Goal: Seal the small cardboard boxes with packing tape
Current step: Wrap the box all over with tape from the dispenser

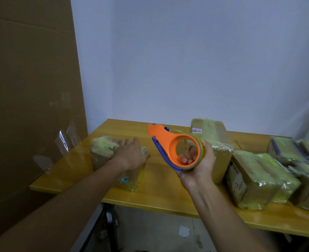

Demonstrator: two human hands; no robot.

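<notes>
A: Holding up an orange plastic tape dispenser with a blue blade guard (pixel 170 145), the right hand (pixel 199 166) has its fingers curled through the ring, fingertips visible inside the hole. A roll of clear yellowish packing tape (pixel 201 153) sits on it.

B: Left hand?

A: The left hand (pixel 130 155) lies palm down, fingers straight and spread, flat on top of a small brown cardboard box wrapped in yellowish tape (pixel 117 160). It presses and grips nothing.

B: Where's that box?

A: Near the left end of the yellow wooden table (pixel 159 188), close to the front edge. The dispenser is in the air to its right, not touching it.

B: Other boxes?

A: One taped cardboard box with a small label (pixel 209 130) stands behind the right hand near the back edge. A cluster of taped cardboard boxes (pixel 259 179) is packed together at the right end, touching each other.

B: Background?

A: A large brown cardboard sheet (pixel 31 88) leans at the left with strips of clear tape (pixel 62 142) stuck on it. A plain pale wall (pixel 186 60) is behind. Blurry throughout, so the label text is unreadable.
</notes>
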